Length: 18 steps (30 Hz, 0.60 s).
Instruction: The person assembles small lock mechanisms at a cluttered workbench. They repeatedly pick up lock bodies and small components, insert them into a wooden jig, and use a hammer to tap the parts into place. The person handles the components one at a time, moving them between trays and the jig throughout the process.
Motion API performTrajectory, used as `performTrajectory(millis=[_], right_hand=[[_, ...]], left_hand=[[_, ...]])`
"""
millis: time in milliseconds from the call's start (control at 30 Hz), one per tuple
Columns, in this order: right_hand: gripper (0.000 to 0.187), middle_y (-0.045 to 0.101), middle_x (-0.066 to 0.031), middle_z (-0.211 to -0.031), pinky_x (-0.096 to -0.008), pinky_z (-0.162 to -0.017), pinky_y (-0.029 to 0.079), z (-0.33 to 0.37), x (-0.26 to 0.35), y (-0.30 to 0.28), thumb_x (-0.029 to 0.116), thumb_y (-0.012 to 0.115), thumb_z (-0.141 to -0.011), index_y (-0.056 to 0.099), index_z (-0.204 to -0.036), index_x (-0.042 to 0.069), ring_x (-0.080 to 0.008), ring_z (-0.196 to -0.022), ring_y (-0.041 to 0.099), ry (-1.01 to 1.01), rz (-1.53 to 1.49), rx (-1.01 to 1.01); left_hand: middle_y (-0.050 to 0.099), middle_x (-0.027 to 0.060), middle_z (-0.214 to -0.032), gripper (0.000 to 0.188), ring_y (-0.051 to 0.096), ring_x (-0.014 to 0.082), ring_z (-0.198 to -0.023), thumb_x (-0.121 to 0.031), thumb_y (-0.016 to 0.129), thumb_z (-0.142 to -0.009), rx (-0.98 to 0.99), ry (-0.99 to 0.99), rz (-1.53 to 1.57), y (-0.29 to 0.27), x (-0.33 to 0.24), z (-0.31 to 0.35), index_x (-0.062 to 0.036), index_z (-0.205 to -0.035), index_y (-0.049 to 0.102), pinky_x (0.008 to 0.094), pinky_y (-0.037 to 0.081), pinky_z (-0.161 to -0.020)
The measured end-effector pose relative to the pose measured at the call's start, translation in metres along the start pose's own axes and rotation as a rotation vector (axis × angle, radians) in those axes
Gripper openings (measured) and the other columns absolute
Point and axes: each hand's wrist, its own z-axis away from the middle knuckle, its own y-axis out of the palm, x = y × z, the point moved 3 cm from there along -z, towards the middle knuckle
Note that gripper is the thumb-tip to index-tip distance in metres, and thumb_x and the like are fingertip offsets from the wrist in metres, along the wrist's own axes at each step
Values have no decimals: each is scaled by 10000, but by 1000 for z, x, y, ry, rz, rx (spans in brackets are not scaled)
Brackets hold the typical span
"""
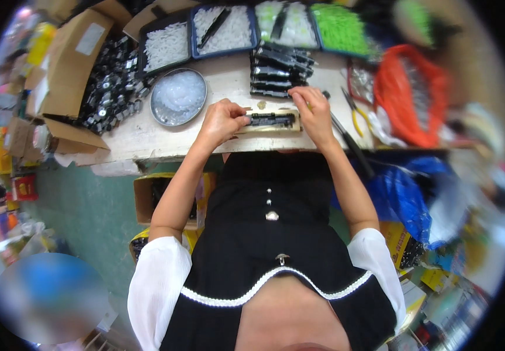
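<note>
A pale rectangular fixture block (287,128) lies near the table's front edge, with a long black plastic part (270,120) seated in it. At the block's left end is my left hand (222,123), its thumb and fingers pinched together against that end; whatever they grip is hidden. My right hand (315,112) hovers at the block's upper right, fingers curled and pinched beside the lowest piece of a stack of black plastic parts (279,70). What it holds, if anything, is too small to name.
Left of the block stands a round metal dish (178,97) of translucent pieces. Trays of white pieces (168,47) and green pieces (340,28) line the back. A cardboard box (68,70) spills black parts at left. Yellow-handled pliers (359,120) and a red bag (407,96) lie right.
</note>
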Motion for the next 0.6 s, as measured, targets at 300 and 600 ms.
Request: performTrajectory(millis=[300,600], right_hand=[[111,638,-61,-868,-350,-735,377,4,-2,10,118,581,-835,644,-850,28,-239,-835,545,-16,33,56],[89,639,-76,-849,-338,-710,412,-20,6,-11,94,596,-821,646,-834,21,-245,-809,560,-33,9,-137]], left_hand=[[569,47,-620,90,435,66,-420,-31,695,-743,9,-201,618,4,24,0,20,-784,632,209,312,-341],[575,43,-632,80,452,64,-417,-47,699,-760,-4,-259,653,6,28,1,-2,-801,648,201,342,-338]])
